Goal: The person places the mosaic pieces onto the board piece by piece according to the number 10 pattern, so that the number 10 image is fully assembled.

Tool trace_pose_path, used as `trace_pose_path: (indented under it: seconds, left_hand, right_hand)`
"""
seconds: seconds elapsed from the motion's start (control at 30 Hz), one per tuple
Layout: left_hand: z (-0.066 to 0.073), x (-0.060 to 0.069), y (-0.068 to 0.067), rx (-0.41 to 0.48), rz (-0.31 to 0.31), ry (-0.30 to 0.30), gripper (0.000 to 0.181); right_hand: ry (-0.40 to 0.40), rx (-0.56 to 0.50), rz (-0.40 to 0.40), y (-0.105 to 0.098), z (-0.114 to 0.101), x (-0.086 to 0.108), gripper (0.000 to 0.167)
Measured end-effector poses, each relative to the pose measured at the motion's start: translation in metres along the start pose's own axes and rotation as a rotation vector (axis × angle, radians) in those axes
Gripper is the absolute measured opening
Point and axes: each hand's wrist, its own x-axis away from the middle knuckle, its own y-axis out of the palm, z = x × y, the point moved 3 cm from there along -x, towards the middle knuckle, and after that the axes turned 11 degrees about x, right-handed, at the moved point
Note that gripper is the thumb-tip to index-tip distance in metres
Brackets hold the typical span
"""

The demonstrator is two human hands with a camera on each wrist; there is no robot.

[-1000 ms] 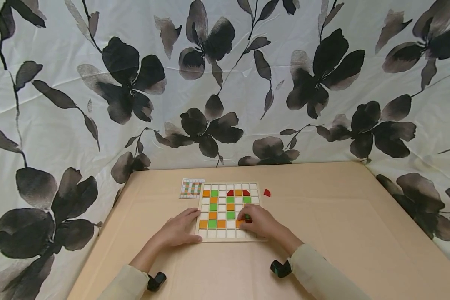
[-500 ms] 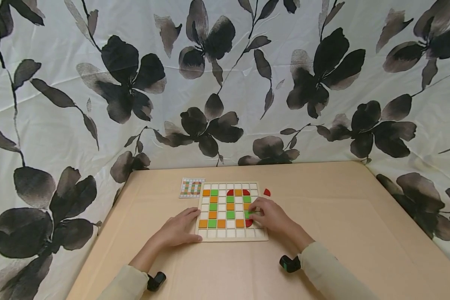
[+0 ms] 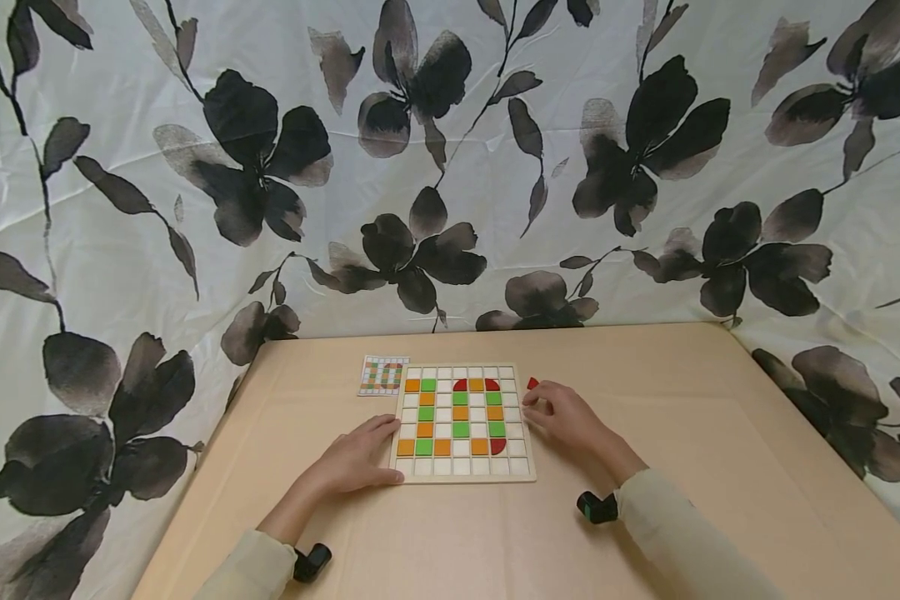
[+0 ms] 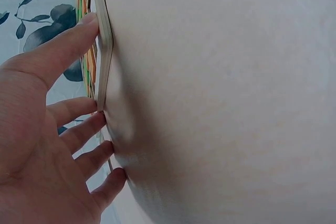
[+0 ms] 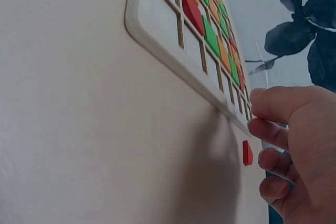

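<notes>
A square wooden grid board [image 3: 468, 480] lies on the table, with orange, green and red tiles in some of its cells. My left hand [image 3: 356, 457] rests along the board's left edge; in the left wrist view its thumb and fingertips touch the rim. Just off the right edge is my right hand [image 3: 573, 425], fingers loosely bent and nothing between them. Close to its fingertips lies a loose red quarter-round tile [image 5: 247, 153], partly covered by the hand in the head view. Another red quarter-round tile [image 3: 498, 447] sits in the board's lower right.
A small printed card [image 3: 382, 376] with a coloured grid pattern lies at the board's upper left. The light brown table [image 3: 720, 467] stretches out on both sides. Behind it hangs a white cloth [image 3: 525, 250] with dark flowers.
My right hand has let go of a red quarter-round tile in the board's lower right and moved right and away, off the board to the loose red tile. The left hand has stayed put.
</notes>
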Motion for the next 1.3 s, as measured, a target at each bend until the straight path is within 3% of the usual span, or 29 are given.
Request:
trace_pose_path:
  seconds: [0.67, 1.3]
  left_hand:
    - [-0.001, 0.0, 0.001, -0.02, 0.0, -0.002, 0.087]
    - [-0.002, -0.002, -0.001, -0.026, -0.006, 0.007, 0.086]
  right_hand:
    - [-0.022, 0.03, 0.014, -0.007, 0.022, -0.029, 0.01]
    - [-0.086, 0.127, -0.022, -0.006, 0.03, -0.04, 0.027]
